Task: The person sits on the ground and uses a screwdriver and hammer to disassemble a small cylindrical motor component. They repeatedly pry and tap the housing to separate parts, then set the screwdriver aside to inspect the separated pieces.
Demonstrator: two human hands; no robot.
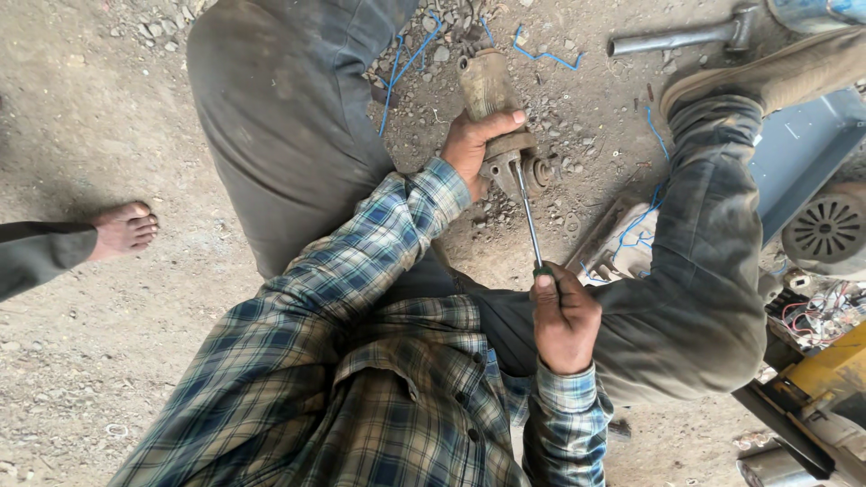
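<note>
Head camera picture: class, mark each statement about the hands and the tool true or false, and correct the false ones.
1. The right hand grips a screwdriver by its handle. True.
2. The left hand lies flat on the ground. False: it clasps a dusty metal part.
3. The screwdriver tip points at the metal part. True.
4. A bare foot shows at the left edge. True.
5. Red wire lies on the dirt above the part. False: the wire there is blue.
</note>
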